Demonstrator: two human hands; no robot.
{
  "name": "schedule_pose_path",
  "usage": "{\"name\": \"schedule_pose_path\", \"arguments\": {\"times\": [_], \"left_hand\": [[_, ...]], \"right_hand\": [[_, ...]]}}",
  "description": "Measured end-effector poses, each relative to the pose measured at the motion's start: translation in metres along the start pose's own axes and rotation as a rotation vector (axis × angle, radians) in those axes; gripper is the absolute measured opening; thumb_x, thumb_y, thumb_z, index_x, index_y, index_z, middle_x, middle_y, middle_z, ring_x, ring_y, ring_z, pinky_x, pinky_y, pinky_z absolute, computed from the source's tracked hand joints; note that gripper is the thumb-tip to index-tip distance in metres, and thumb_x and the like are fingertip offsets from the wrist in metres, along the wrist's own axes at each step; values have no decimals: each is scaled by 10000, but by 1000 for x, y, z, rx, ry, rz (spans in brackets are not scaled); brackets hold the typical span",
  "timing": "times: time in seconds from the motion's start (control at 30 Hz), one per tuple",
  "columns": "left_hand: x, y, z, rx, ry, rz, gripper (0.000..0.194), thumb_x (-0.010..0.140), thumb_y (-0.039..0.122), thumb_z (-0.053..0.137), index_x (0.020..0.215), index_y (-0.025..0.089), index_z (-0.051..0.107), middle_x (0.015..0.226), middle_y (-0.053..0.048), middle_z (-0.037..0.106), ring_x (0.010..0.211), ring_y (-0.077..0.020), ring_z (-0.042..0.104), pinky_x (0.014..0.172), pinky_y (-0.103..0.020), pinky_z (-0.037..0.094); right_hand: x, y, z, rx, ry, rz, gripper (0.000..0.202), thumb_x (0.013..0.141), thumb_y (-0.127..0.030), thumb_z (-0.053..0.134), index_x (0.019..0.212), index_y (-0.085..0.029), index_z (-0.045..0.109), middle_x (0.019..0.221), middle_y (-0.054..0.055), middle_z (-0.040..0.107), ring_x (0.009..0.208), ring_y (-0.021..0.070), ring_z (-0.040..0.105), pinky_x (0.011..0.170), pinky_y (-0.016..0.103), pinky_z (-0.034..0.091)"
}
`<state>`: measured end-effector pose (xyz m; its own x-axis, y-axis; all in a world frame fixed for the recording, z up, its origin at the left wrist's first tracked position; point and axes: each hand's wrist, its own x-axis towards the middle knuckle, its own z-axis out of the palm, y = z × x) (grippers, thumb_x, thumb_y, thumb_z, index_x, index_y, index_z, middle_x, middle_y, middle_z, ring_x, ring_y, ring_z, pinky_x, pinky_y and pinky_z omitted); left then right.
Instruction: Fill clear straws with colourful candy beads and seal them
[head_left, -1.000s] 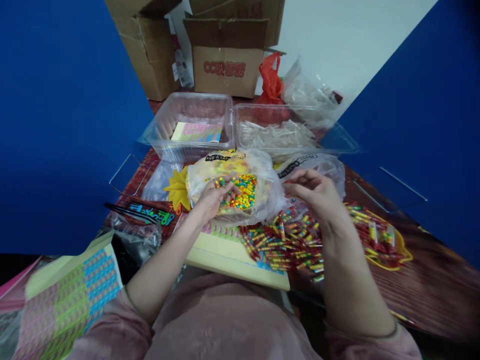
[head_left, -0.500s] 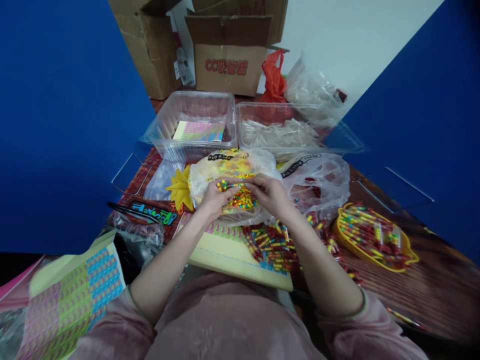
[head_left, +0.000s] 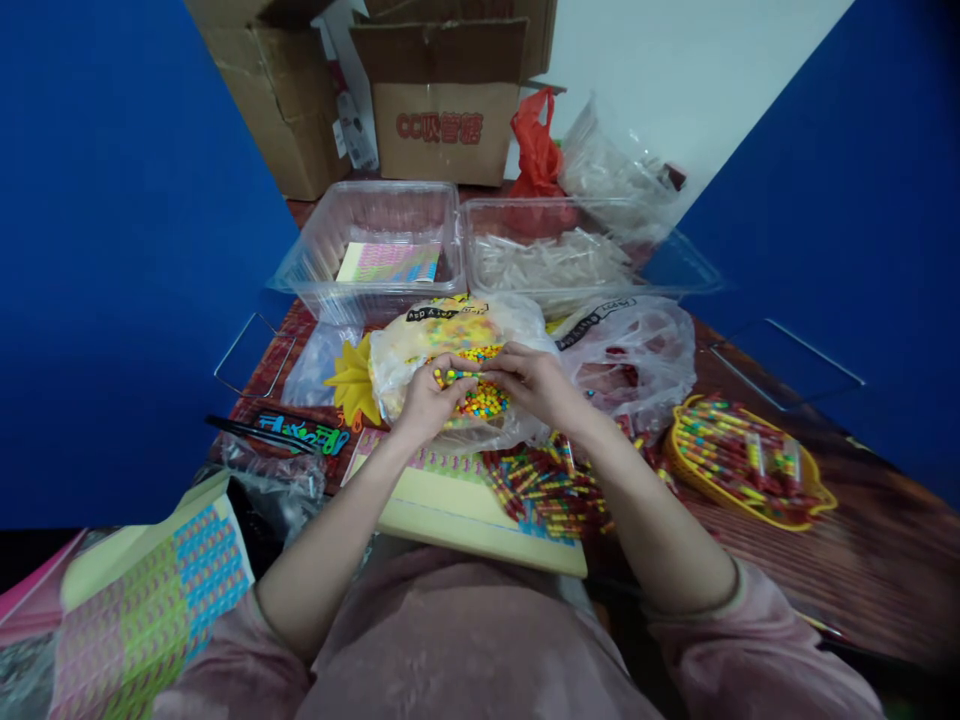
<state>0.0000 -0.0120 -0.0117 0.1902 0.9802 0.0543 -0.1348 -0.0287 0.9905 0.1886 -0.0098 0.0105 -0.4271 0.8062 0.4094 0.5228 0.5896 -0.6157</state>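
Observation:
My left hand [head_left: 429,402] is closed around a short clear straw [head_left: 456,376] with yellow and green candy balls inside. At the straw's right end, the fingers of my right hand [head_left: 534,380] are pinched together on it. Both hands are over the open mouth of a white plastic bag [head_left: 529,325], where loose round candies [head_left: 486,402] in several colours lie. Below my right forearm spreads a pile of filled candy straws [head_left: 547,490], partly on a stack of printed label sheets [head_left: 442,505].
A yellow basket [head_left: 679,470] of filled straws sits at right. Behind the bag stand a clear tub [head_left: 300,265] with label sheets and another clear tub [head_left: 697,270] holding empty straws [head_left: 544,262]. A cardboard box [head_left: 442,95] and red bag [head_left: 536,150] are farther back. Blue panels flank the table.
The view has shifted slightly, so most things sit a little further left. My hands keep nearly the same pose, with the straw still between them.

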Motion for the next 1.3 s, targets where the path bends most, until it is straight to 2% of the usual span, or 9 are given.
{"name": "schedule_pose_path", "arguments": {"times": [0.1,0.37,0.47,0.57,0.67,0.83,1.0,1.13,1.3], "left_hand": [[-1,-1,0,6,27,30,204,698,264,772,852,167,679,662,28,597,517,-81,469,507,-208,371],[0,-2,-2,5,76,61,243,682,292,816,835,167,675,685,19,610,522,-79,485,518,-210,389],[1,-1,-1,-49,97,36,302,639,312,852,817,160,662,684,23,605,514,-71,492,510,-202,385],[0,2,0,-97,95,-5,367,594,332,885,814,159,648,621,38,573,484,-71,477,478,-197,360],[0,3,0,-110,83,-14,392,579,341,897,811,163,636,561,54,534,457,-72,451,456,-194,339],[0,0,-1,-74,55,8,330,637,329,856,821,170,633,564,59,520,458,-73,447,468,-201,353],[0,-2,-2,63,40,109,200,726,276,771,840,169,647,668,32,579,504,-77,478,511,-215,388],[-3,2,0,171,54,194,122,760,240,719,834,172,650,712,21,609,532,-83,498,537,-217,413],[-7,5,3,242,22,225,86,782,189,657,867,178,649,736,21,622,548,-89,517,532,-212,415]], "right_hand": [[2,-2,-4,-6,-48,-22,220,969,-275,560,996,-161,746,843,68,665,755,166,604,681,264,434],[-3,-8,-6,-160,-3,-2,234,974,-253,534,1016,-147,739,887,96,653,789,185,631,717,287,481],[-6,-7,-3,-145,153,89,210,946,-232,558,999,-163,750,897,102,674,815,202,643,746,316,502],[-7,-4,5,155,292,187,196,906,-342,644,954,-187,756,885,80,713,821,202,661,749,326,527],[-6,-3,13,403,277,258,302,844,-468,703,951,-192,761,865,64,733,774,194,668,714,326,537],[-6,-4,17,201,233,224,232,887,-375,644,935,-201,790,863,74,735,799,197,660,732,323,505],[-8,0,15,162,153,187,195,903,-290,629,960,-202,793,896,78,746,816,198,664,755,312,503],[-11,7,17,184,147,158,201,917,-301,622,970,-201,788,880,73,745,798,192,662,738,305,499],[-10,10,18,157,125,110,242,947,-338,587,976,-197,782,871,78,730,802,189,657,726,302,497]]}}
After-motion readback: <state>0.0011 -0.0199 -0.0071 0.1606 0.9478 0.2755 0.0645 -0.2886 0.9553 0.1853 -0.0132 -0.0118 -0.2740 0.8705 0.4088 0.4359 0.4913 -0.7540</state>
